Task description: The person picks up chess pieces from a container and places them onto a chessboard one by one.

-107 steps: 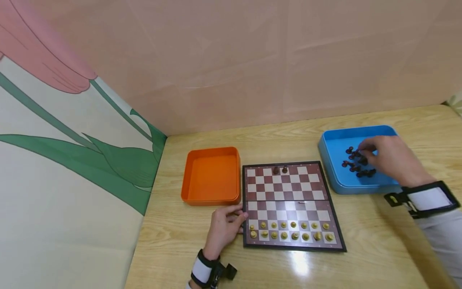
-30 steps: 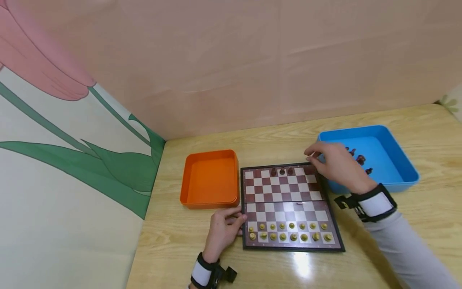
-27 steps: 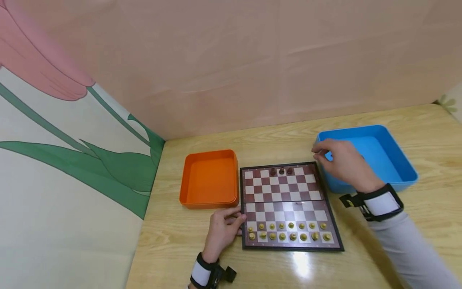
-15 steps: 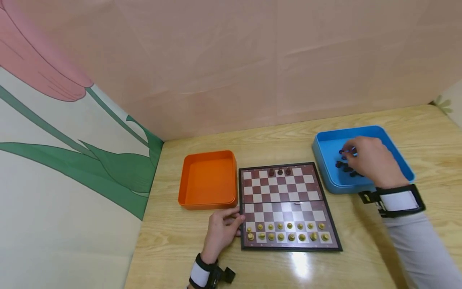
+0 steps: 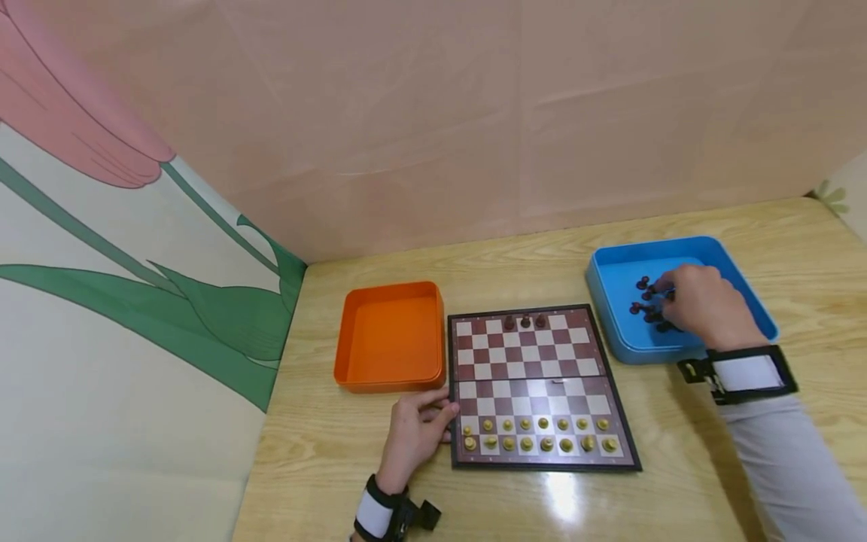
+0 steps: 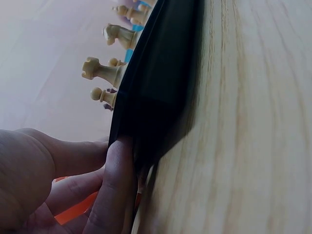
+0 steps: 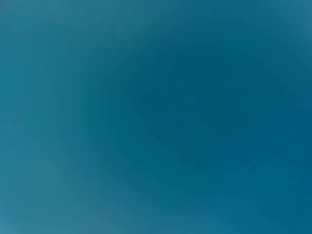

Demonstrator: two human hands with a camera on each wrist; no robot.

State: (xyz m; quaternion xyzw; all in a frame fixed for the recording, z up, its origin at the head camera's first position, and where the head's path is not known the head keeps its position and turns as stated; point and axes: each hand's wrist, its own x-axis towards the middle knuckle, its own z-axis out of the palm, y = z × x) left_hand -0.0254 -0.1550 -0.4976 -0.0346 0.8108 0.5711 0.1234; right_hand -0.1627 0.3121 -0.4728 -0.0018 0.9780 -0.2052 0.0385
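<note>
At nine o'clock of the chessboard [image 5: 542, 388] sits the orange tray [image 5: 390, 335]; the left hand [image 5: 415, 434] presses relaxed fingers against the board's edge. At two o'clock, the right hand [image 5: 704, 307] reaches among the dark pieces [image 5: 642, 295] in the blue tray [image 5: 612, 278]; its fingers' grasp cannot be told. Best to single out one piece, pinching near its top.

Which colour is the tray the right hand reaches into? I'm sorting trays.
Blue tray, clearest in the head view.

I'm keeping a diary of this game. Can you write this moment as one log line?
left hand: steadies board edge | right hand: in blue tray among dark pieces | grasp unclear | orange tray: nothing inside
</note>
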